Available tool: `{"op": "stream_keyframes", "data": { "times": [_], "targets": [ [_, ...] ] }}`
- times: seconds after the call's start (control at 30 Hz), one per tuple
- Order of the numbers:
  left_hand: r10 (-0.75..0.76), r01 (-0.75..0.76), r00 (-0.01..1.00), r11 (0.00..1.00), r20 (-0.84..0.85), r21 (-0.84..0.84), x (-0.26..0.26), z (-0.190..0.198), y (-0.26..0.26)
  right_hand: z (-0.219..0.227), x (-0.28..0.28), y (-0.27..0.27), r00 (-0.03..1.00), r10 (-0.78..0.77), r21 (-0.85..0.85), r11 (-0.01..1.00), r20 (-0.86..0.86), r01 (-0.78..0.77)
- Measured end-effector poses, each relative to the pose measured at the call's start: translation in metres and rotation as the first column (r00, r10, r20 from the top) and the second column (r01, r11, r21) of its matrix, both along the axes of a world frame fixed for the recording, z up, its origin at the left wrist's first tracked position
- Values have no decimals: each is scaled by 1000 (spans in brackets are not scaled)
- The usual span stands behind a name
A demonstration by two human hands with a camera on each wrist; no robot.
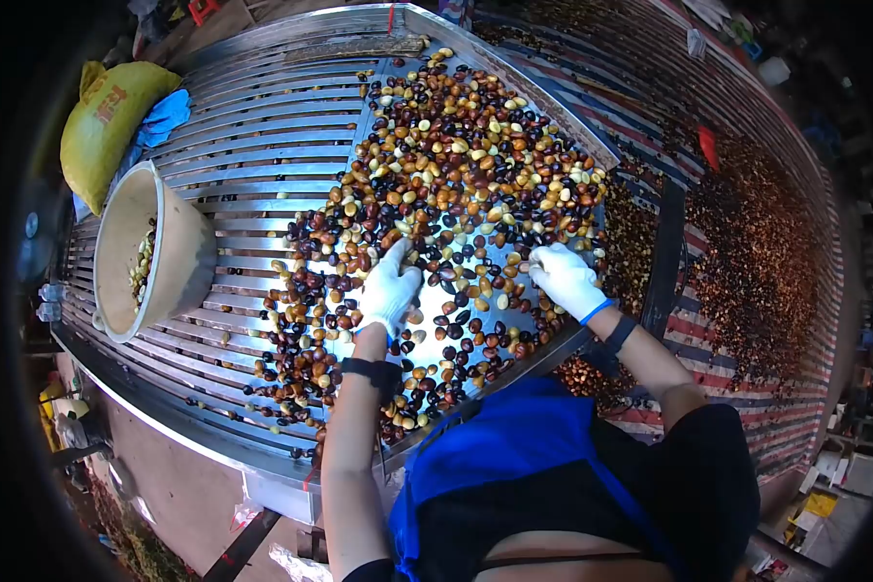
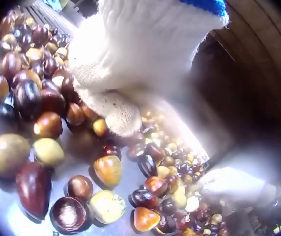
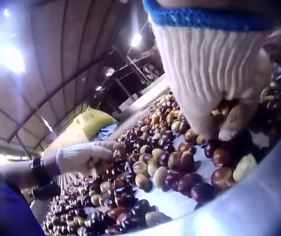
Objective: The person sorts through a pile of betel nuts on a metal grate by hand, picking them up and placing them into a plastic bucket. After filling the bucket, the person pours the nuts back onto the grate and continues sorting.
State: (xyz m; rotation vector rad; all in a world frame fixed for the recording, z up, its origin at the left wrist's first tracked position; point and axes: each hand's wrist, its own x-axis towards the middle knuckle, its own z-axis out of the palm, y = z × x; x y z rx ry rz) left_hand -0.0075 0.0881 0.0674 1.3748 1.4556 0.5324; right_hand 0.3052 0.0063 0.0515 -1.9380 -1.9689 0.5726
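On the slatted silver metal table (image 1: pixel 262 210), glossy oval brown, black and yellow nuts (image 1: pixel 456 160) lay around both hands and spread towards twelve o'clock; the round cream plastic bucket (image 1: pixel 189 250) stood at nine o'clock. Only the right wrist view showed the white-gloved right hand (image 3: pixel 216 73) curled round a brown nut (image 3: pixel 223 107). Whether the white-gloved left hand (image 1: pixel 391 294) gripped anything could not be told.

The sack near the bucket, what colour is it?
The sack is yellow with reddish printing; clearest in the head view.
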Motion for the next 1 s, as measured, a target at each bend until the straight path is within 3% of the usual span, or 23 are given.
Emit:
{"op": "stream_keyframes", "data": {
  "times": [0.03,0.1,0.17,0.2,0.23,0.3,0.33,0.37,0.4,0.43,0.47,0.5,0.53,0.57,0.63,0.67,0.7,0.77,0.8,0.83,0.9,0.97,1.0],
  "targets": [
    [-59,61,994,998,-97,15,7,3,2,-3,-6,4,1000,1,2,1000,-3,-1],
    [-102,103,995,991,15,-81,19,-3,6,-9,-11,10,988,25,51,998,152,-33],
    [-76,132,952,976,298,-173,20,-9,4,-10,-9,12,990,29,55,998,135,-36],
    [67,75,857,965,511,-251,21,-16,-1,-13,-6,14,993,49,52,997,107,-55],
    [185,141,711,908,679,-394,18,-23,-7,-15,-3,16,995,69,48,996,79,-73],
    [387,217,514,805,765,-553,11,-27,-25,0,-9,21,997,42,25,999,64,-44],
    [449,360,355,744,820,-563,6,-27,-36,12,-22,19,987,-46,-91,995,-153,32],
    [491,445,277,696,826,-563,4,-24,-49,32,-41,16,924,-155,-222,972,-350,79],
    [536,417,285,677,794,-607,4,-22,-63,55,-65,12,828,-275,-368,925,-488,90],
    [580,392,294,652,760,-649,5,-18,-76,35,-79,8,955,137,111,988,-263,-112],
    [590,359,304,656,748,-664,3,-9,-85,55,-100,-1,902,254,181,963,-349,-201],
    [598,327,313,662,738,-674,2,1,-90,67,-116,-5,868,374,118,927,-327,-355],
    [653,281,332,620,681,-732,5,5,-93,79,-130,-9,831,413,103,909,-373,-405],
    [725,525,-46,603,687,-601,-7,-35,-97,87,-138,-11,790,449,91,886,-418,-455],
    [611,362,259,656,748,-662,-28,-36,-97,70,-132,-2,822,477,215,878,-312,-428],
    [656,307,223,655,721,-690,-22,-21,-101,59,-128,6,850,486,330,852,-204,-408],
    [625,396,170,665,762,-633,-31,-22,-102,52,-123,24,919,365,139,928,-147,-346],
    [660,294,316,614,681,-732,-39,-12,-120,-1,-100,39,893,407,118,893,194,-433],
    [628,449,255,596,735,-665,-48,-26,-125,-12,-95,37,901,382,120,904,206,-410],
    [574,309,404,647,712,-697,-49,-14,-131,-18,-94,32,910,355,118,915,215,-385],
    [588,412,369,591,720,-694,-55,-20,-131,-17,-95,27,881,386,183,878,274,-442],
    [648,324,352,592,675,-738,-55,-19,-133,-14,-94,26,892,418,92,895,173,-437],
    [639,431,270,588,720,-684,-63,-21,-129,-17,-91,28,891,419,96,894,174,-439]
  ]
}}
